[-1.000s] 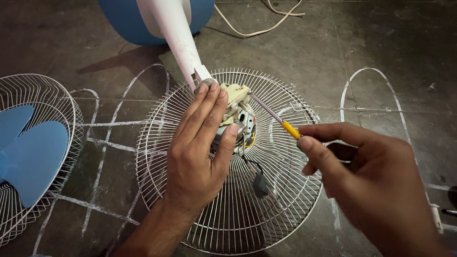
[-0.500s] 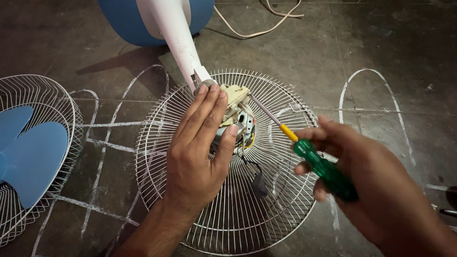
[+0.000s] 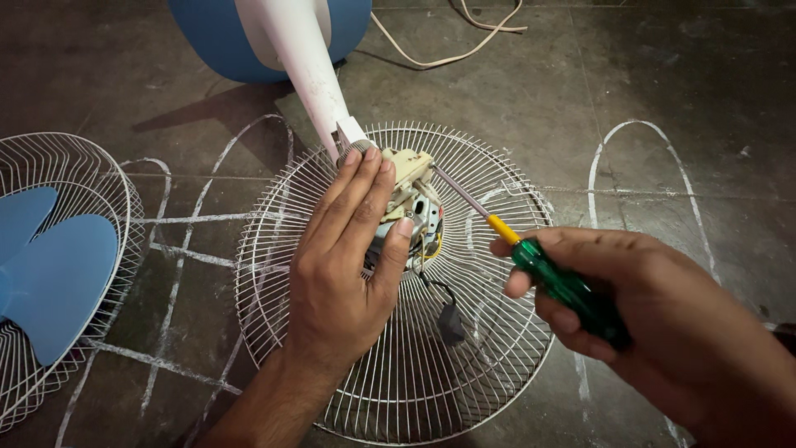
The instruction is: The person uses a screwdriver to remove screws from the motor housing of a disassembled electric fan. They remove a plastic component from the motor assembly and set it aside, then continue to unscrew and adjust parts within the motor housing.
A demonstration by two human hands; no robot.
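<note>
Left hand [image 3: 340, 274] lies flat on the motor [image 3: 410, 207], fingers spread over it, at the centre of the wire guard [image 3: 497, 365]. Right hand [image 3: 655, 323] grips a green screwdriver [image 3: 564, 286] — tip at the motor. Blue blade [image 3: 50, 282] lies well apart — left.

Green-handled screwdriver [image 3: 543, 265] tip against exposed fan motor [image 3: 412, 207] on grille

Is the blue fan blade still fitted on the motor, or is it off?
Off. The blue fan blade lies in a separate wire guard at the left, while the left hand steadies the bare motor.
</note>
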